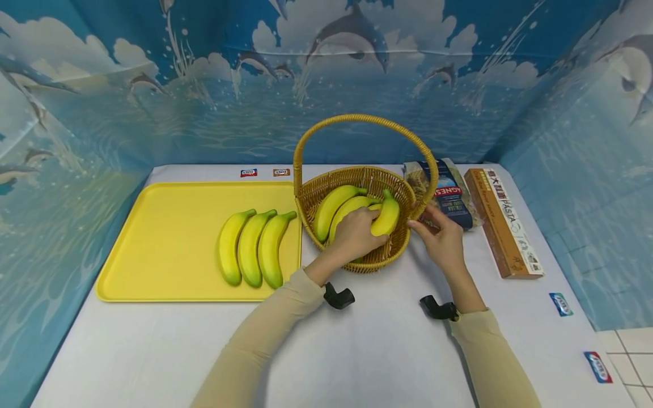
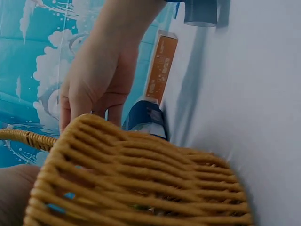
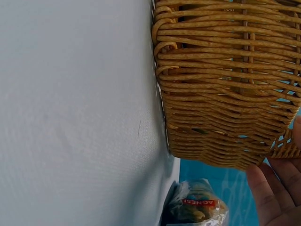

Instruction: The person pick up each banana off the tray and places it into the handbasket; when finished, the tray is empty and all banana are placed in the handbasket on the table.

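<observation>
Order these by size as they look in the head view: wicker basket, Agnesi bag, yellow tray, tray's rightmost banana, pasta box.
1. Yellow tray
2. Wicker basket
3. Pasta box and Agnesi bag: unranked, bag partly hidden
4. Rightmost banana

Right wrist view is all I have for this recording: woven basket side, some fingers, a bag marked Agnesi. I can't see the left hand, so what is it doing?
Observer: The head view shows the left hand inside the basket, gripping a banana.
Operator: What lies on the opposite side of the basket from the Agnesi bag?
Observer: A yellow tray, with three bananas side by side at its end nearest the basket.
Operator: And is there anything beyond the bag?
Observer: Yes, a brown pasta box lies just right of it in the head view.
</observation>
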### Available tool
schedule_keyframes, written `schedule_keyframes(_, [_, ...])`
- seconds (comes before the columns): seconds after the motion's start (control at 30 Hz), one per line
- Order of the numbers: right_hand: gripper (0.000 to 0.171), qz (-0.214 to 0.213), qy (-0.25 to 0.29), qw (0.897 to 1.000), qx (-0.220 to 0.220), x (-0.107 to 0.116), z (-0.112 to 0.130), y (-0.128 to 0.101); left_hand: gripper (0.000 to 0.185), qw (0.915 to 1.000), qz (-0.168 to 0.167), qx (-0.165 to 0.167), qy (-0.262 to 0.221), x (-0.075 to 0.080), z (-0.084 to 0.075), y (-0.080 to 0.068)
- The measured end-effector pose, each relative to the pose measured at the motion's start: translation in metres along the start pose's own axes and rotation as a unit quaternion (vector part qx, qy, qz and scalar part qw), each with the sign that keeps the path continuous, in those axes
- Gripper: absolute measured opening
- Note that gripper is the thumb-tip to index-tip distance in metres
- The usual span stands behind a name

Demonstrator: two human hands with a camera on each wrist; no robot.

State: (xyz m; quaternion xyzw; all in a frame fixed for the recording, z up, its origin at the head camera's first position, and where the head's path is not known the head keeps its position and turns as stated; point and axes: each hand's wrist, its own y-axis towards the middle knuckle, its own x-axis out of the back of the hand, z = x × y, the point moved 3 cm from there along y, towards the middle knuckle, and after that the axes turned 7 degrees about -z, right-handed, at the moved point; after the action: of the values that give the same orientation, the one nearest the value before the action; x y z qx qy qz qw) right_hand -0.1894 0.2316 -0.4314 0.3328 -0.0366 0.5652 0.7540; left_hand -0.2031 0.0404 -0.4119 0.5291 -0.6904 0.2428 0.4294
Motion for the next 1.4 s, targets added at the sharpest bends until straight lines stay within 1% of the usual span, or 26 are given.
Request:
schedule_keyframes(0.13, [0.044,0.002,0.001,1.0,0.001,0.0,-0.001,0.0,0.062,0.9997,0.016,0.005,0.018,-0.008,-0.001,-0.002])
schedule_keyframes(0.27, [0.044,0.003,0.003,1.0,0.0,0.0,-0.001,-0.001,0.063,0.9995,0.017,0.001,0.026,-0.01,-0.002,-0.003])
schedule_keyframes(0.37, [0.044,0.003,0.007,1.0,-0.001,0.0,0.0,0.0,0.063,0.9996,0.018,0.0,0.023,-0.01,-0.004,-0.003])
schedule_keyframes(0.47, [0.045,0.003,0.01,1.0,0.0,0.0,-0.001,0.0,0.064,0.9995,0.029,0.002,0.013,-0.01,-0.005,-0.004])
schedule_keyframes(0.6, [0.046,0.003,0.009,1.0,0.002,0.001,-0.001,0.0,0.064,0.9993,0.035,0.008,-0.013,-0.006,-0.005,-0.007])
schedule_keyframes(0.67, [0.046,0.002,0.008,1.0,0.003,0.001,-0.001,0.0,0.063,0.999,0.028,0.007,-0.034,-0.001,-0.004,-0.009])
schedule_keyframes(0.73, [0.046,0.0,0.006,1.0,0.003,0.001,-0.001,0.0,0.063,0.9978,0.022,-0.001,-0.062,0.007,-0.004,-0.014])
schedule_keyframes(0.8, [0.046,0.0,0.003,1.0,0.002,0.001,0.0,0.0,0.063,0.9958,0.018,-0.01,-0.089,0.019,-0.002,-0.021])
schedule_keyframes(0.9, [0.045,0.002,0.006,1.0,0.0,0.0,0.0,0.0,0.062,0.9914,0.003,-0.025,-0.128,0.042,0.004,-0.038])
schedule_keyframes(0.97, [0.044,0.003,0.007,1.0,-0.002,-0.001,0.0,0.0,0.06,0.9882,-0.022,-0.03,-0.148,0.059,0.013,-0.051])
schedule_keyframes(1.0, [0.044,0.003,0.008,1.0,-0.002,-0.001,0.0,0.0,0.059,0.9862,-0.04,-0.032,-0.157,0.068,0.019,-0.058])
schedule_keyframes(1.1, [0.044,0.003,0.006,1.0,-0.002,-0.002,-0.001,0.0,0.057,0.9783,-0.103,-0.026,-0.177,0.096,0.043,-0.079])
schedule_keyframes(1.17, [0.045,0.003,0.0,1.0,-0.003,-0.001,-0.001,0.0,0.056,0.9715,-0.149,-0.008,-0.184,0.114,0.063,-0.091])
schedule_keyframes(1.27, [0.046,0.005,-0.005,1.0,-0.007,0.0,-0.002,0.0,0.058,0.9605,-0.213,0.031,-0.177,0.137,0.098,-0.109])
schedule_keyframes(1.4, [0.047,0.006,-0.004,1.0,-0.011,0.0,-0.003,0.0,0.061,0.9453,-0.271,0.085,-0.16,0.156,0.146,-0.129])
